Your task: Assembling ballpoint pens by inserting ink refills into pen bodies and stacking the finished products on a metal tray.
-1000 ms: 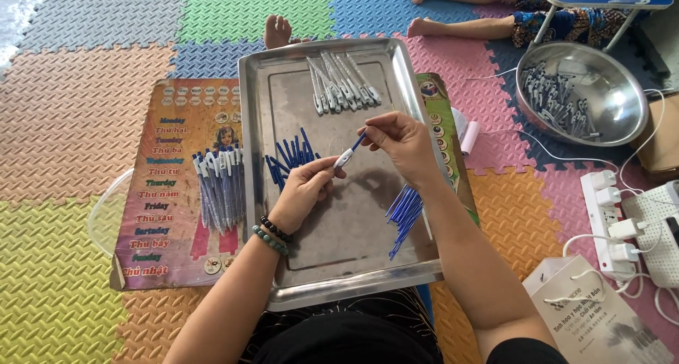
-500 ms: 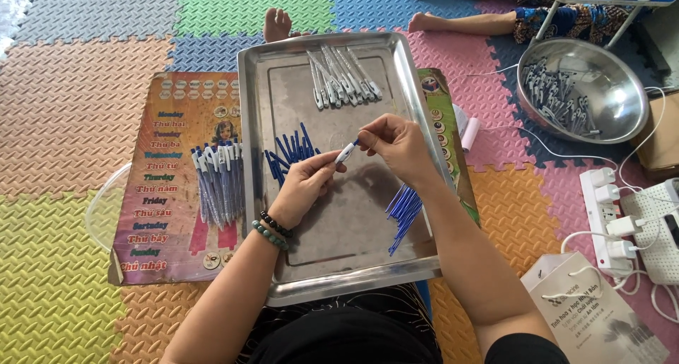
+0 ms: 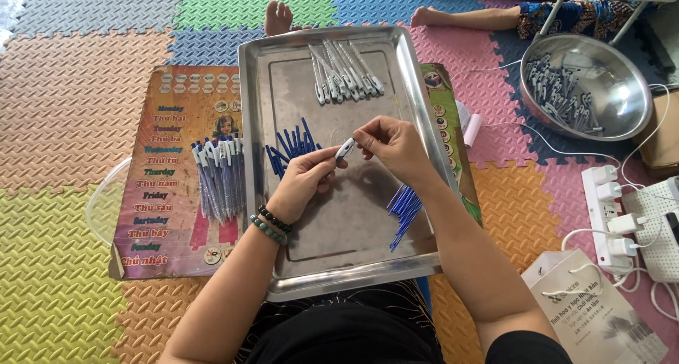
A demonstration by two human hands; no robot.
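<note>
**Pen parts on a steel tray: stock at this moment**

- Left hand (image 3: 305,182) and right hand (image 3: 390,143): meeting over the middle of the tray (image 3: 368,254), both pinched on one small white pen piece (image 3: 345,149), held between the fingertips just above the tray floor.
- Blue refills, loose pile (image 3: 291,146): on the tray, just beside the left hand.
- Blue refills, second bundle (image 3: 404,207): on the tray under the right forearm.
- Clear pen barrels (image 3: 344,70): a row at the tray's far end, untouched.
- Finished pens (image 3: 218,179): a batch lying on the printed chart (image 3: 164,187) left of the tray; judged done.
- Steel bowl (image 3: 601,81): holds many more small parts on the foam floor mat (image 3: 64,81); judged still to be worked, so much is left.
- Power strip (image 3: 610,215) and paper bag (image 3: 601,314): at right.

Change from half a second ago: hands and piece sit almost as they did; the piles are unmoved.
</note>
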